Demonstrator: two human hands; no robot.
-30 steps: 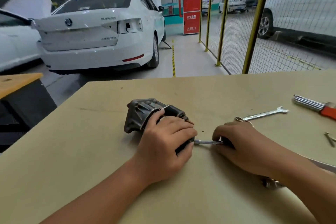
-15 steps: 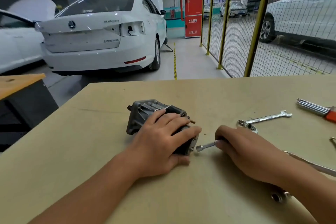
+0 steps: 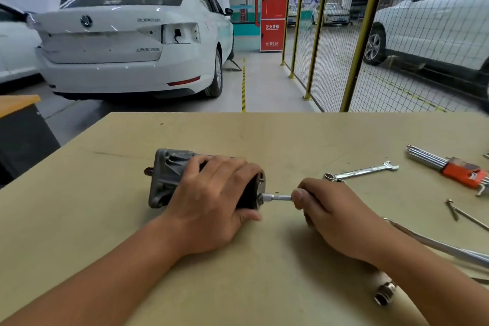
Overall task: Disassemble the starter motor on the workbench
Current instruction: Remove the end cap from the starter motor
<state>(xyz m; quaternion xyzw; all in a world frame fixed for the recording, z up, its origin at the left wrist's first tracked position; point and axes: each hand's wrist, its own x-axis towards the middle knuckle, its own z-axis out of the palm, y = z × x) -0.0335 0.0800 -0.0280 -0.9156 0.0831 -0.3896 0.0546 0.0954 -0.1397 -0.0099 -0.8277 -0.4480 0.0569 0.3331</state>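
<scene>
Your bench (image 3: 291, 140) tan, your starter motor (image 3: 169, 180) grey and black, silver wrench (image 3: 362, 171), orange-holdered hex keys (image 3: 460, 171), white car (image 3: 127, 42), yellow-posted fence (image 3: 357, 47)

Two bare forearms enter from the bottom of the frame, one from lower left, one from lower right. No sleeves visible on either; both arms uncovered up to the frame edge. Left hand (image 3: 211, 201) bare: no glove, ring, watch or band at the wrist. Right hand (image 3: 336, 217) bare too, no glove, nothing on the wrist. Fingernails short and unpainted where they show, e.g. right thumb near frame centre. No marks or tattoos seen. Rest of the body out of frame.
</scene>
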